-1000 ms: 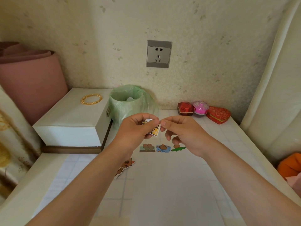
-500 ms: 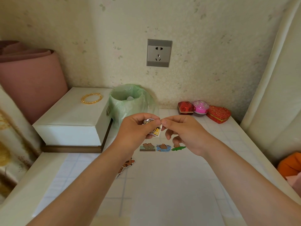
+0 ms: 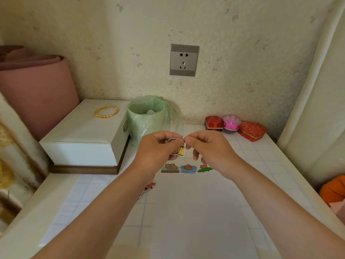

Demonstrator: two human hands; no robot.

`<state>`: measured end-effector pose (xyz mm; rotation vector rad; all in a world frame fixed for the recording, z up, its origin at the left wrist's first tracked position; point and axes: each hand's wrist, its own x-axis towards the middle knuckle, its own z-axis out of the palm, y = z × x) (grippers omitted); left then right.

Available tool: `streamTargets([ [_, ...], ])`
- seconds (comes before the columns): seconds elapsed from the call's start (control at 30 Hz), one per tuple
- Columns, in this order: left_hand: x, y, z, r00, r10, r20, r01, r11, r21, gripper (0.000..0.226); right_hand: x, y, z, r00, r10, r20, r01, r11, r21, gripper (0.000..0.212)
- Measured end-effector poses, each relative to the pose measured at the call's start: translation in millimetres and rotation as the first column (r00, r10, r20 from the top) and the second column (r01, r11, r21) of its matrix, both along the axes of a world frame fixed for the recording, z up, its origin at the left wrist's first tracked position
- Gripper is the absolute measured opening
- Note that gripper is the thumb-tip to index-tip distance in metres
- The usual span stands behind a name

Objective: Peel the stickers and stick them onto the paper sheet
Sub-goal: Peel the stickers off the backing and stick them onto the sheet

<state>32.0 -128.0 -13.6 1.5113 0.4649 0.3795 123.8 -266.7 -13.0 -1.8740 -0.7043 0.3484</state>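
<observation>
Above the paper sheet (image 3: pixel 196 212), my left hand (image 3: pixel 155 150) holds a small orange-and-white sticker (image 3: pixel 180 151) between thumb and fingers. My right hand (image 3: pixel 207 148) pinches the sticker's upper right edge with thumb and forefinger. Three stickers lie in a row on the sheet below the hands: a brown one (image 3: pixel 169 168), a blue one (image 3: pixel 188 168) and a green one (image 3: pixel 205 169). Another brown sticker (image 3: pixel 148 186) lies on the sheet's left part, half hidden by my left forearm.
A bin lined with a green bag (image 3: pixel 151 120) stands behind the hands. A white box (image 3: pixel 84 139) with a gold bangle (image 3: pixel 106 111) on it sits at the left. Red and pink trinket boxes (image 3: pixel 235 126) line the back right. A curtain (image 3: pixel 313 109) hangs at the right.
Both hands have stayed in place with the sticker; the right fingertips have shifted slightly along its top edge.
</observation>
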Motion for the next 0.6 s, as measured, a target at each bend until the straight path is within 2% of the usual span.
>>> streamTargets([
  [0.17, -0.9, 1.2, 0.1, 1.000, -0.021, -0.003, 0.021, 1.000, 0.014, 0.009, 1.4, -2.8, 0.5, 0.998, 0.039, -0.050, -0.039, 0.999, 0.004, 0.018],
  [0.37, 0.2, -0.7, -0.5, 0.999, -0.032, -0.018, 0.033, 0.995, 0.091, 0.006, -0.6, -3.4, 1.8, 0.994, 0.039, 0.104, -0.027, 0.993, -0.114, 0.019],
  [0.6, -1.5, -1.1, -0.6, 0.999, -0.033, -0.018, 0.036, 0.984, 0.172, 0.006, -3.5, -3.6, -2.4, 0.974, 0.052, 0.220, -0.027, 0.993, -0.115, 0.018],
])
